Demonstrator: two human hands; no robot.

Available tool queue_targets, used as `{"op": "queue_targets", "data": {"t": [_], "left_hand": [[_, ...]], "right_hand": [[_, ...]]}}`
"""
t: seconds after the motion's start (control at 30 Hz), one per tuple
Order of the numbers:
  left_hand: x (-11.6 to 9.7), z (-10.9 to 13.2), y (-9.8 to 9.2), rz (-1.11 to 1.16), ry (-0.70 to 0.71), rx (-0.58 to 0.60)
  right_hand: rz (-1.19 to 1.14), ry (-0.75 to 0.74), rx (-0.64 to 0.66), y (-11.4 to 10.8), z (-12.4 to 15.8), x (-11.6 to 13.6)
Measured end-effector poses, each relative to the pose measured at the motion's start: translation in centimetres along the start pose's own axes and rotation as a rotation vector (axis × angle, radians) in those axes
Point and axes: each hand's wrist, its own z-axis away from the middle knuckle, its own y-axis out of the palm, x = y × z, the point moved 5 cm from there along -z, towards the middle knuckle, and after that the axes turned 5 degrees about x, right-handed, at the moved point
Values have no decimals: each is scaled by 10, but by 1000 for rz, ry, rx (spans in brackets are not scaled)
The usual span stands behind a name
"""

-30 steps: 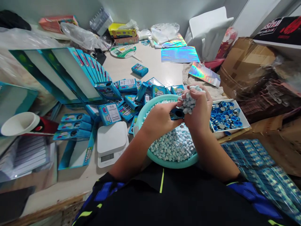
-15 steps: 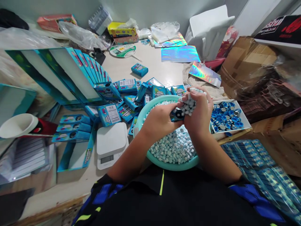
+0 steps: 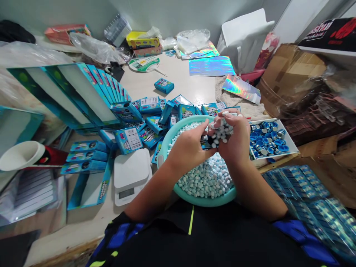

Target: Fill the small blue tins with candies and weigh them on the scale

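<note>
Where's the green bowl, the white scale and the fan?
Green bowl (image 3: 205, 201), head view: its front rim.
White scale (image 3: 132, 168), head view: its flat top plate.
Fan (image 3: 143, 63), head view: middle of its blade.

One camera in play, worn on the head, and it's peering forward and sharply down over the wearer's own chest: there's the dark shirt (image 3: 217, 233) filling the near edge! The left hand (image 3: 186, 144) and right hand (image 3: 236, 137) sit close below the lens, just about mid-view, over the green bowl (image 3: 204, 201). Past them the look runs out across the pale table (image 3: 139, 81) to the grey wall (image 3: 167, 15) at the far edge, wide enough to catch a paper cup (image 3: 22, 155) at left and a cardboard box (image 3: 292, 70) at right.
</note>
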Motion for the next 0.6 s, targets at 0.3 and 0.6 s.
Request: {"op": "queue_targets", "data": {"t": [0.3, 0.6], "left_hand": [[5, 3, -5, 193, 73, -54], [6, 7, -9, 162, 218, -197]], "right_hand": [[-5, -36, 50, 0, -1, 1], [5, -17, 84, -1, 0, 2]]}}
